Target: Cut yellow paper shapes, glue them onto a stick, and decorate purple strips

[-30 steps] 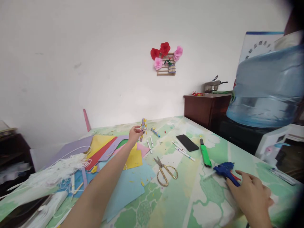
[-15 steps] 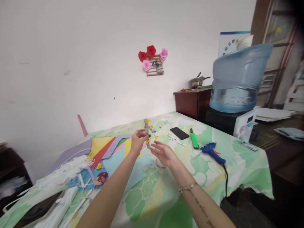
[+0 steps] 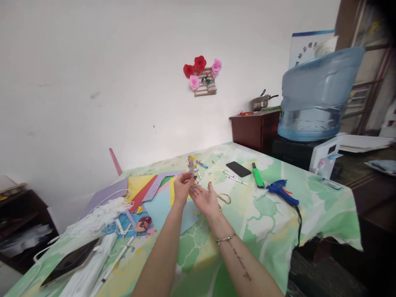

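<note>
A narrow purple paper strip with small yellow pieces on it [image 3: 191, 163] stands upright above the table, pinched near its lower part by my left hand [image 3: 182, 188]. My right hand [image 3: 205, 201] is turned palm up with its fingers stretched out under the strip's lower end. Whether those fingertips touch the strip I cannot tell. Gold-handled scissors [image 3: 225, 199] lie just right of my right hand, partly hidden by it. Beneath the hands is a light blue paper sheet [image 3: 162, 210].
To the right lie a black phone [image 3: 238, 169], white pens [image 3: 235, 179], a green utility knife [image 3: 258, 176] and a blue glue gun [image 3: 283, 193] with its cord. On the left are white string [image 3: 107, 212], coloured paper [image 3: 136, 185] and a dark tablet [image 3: 71, 260].
My right hand has turned palm up and come in under the strip, close to my left hand. More of the scissors shows. The whole view has shifted slightly.
</note>
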`<state>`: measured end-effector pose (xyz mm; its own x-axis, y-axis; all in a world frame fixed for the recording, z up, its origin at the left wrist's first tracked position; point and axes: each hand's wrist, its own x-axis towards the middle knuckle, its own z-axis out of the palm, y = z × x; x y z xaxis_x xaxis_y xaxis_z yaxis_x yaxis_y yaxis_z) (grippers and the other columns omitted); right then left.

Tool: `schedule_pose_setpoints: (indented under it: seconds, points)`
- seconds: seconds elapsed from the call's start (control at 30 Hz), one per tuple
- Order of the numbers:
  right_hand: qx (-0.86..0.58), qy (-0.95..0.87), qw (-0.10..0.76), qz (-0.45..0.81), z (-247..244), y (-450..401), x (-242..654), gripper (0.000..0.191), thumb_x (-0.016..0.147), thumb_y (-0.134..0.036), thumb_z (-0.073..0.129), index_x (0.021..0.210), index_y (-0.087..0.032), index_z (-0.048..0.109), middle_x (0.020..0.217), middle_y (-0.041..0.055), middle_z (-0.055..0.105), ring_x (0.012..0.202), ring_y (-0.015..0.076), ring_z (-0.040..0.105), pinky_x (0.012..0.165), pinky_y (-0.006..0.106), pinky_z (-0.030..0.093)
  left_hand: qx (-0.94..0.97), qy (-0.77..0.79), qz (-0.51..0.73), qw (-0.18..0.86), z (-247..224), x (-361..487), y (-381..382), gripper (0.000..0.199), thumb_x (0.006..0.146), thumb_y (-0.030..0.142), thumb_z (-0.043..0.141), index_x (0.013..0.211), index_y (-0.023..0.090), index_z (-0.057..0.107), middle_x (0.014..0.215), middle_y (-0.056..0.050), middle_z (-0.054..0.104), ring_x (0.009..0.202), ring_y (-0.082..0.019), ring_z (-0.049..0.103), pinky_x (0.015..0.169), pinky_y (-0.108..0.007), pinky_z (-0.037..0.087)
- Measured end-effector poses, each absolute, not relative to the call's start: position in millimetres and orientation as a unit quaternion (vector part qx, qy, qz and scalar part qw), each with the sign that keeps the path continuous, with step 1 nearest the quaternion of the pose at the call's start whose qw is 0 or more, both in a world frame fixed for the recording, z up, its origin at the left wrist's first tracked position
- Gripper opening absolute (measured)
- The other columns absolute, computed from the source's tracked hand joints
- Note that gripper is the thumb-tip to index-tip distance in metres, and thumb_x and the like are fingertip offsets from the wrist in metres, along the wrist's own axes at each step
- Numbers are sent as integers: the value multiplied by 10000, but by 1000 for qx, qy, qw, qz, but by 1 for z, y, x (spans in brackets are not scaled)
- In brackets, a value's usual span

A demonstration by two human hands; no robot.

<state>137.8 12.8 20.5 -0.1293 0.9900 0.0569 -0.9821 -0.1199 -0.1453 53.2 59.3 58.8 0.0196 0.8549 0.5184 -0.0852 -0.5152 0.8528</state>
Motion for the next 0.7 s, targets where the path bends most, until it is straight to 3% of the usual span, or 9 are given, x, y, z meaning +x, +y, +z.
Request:
schedule_pose_setpoints:
  seconds: [0.17,0.53,0.7]
  points:
    - [-12,-88,658,748,18,11,140,623,899,-576,275,1135,-45,500,953,169,643,911,222,636,795,375,526,608,297,619,399,67,50,62,303,532,261,751,795,163,636,704,-7,628,677,-132,584,648,-260,468]
    - [-17,-89,668,738,19,6,136,670,886,-608,254,1000,-20,553,912,183,628,898,207,639,865,336,502,628,308,577,422,61,52,72,380,517,328,771,828,144,655,735,-34,659,687,-152,602,663,-280,482]
    - [-197,-157,701,667,15,10,128,543,905,-518,280,843,-79,594,852,150,655,821,172,659,814,298,515,626,337,573,408,67,48,83,382,525,377,765,815,152,656,762,-32,672,693,-147,596,668,-271,467]
